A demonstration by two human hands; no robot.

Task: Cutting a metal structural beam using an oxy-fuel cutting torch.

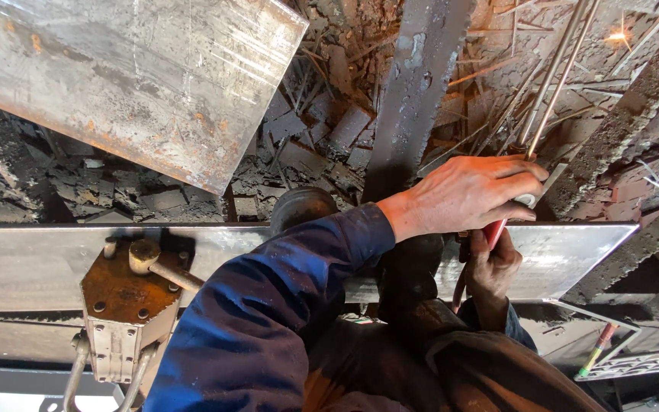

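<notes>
My left hand (467, 194), on a blue-sleeved arm that crosses from the lower left, is closed over the top of a red-handled tool (495, 233) with a grey metal blade. The tool rests at the far edge of a long flat steel bar (573, 259) running left to right. My right hand (493, 271) comes up from below and curls around the red handle and the bar's edge. Which part of the tool each hand grips is partly hidden.
A rusty clamp block with a lever (127, 297) sits on the bar at left. A large steel plate (131, 84) leans at top left, an upright flat bar (413, 91) at centre, thin rods (551, 76) at right. Scrap and rubble (322, 130) cover the ground. A marker (596, 351) lies lower right.
</notes>
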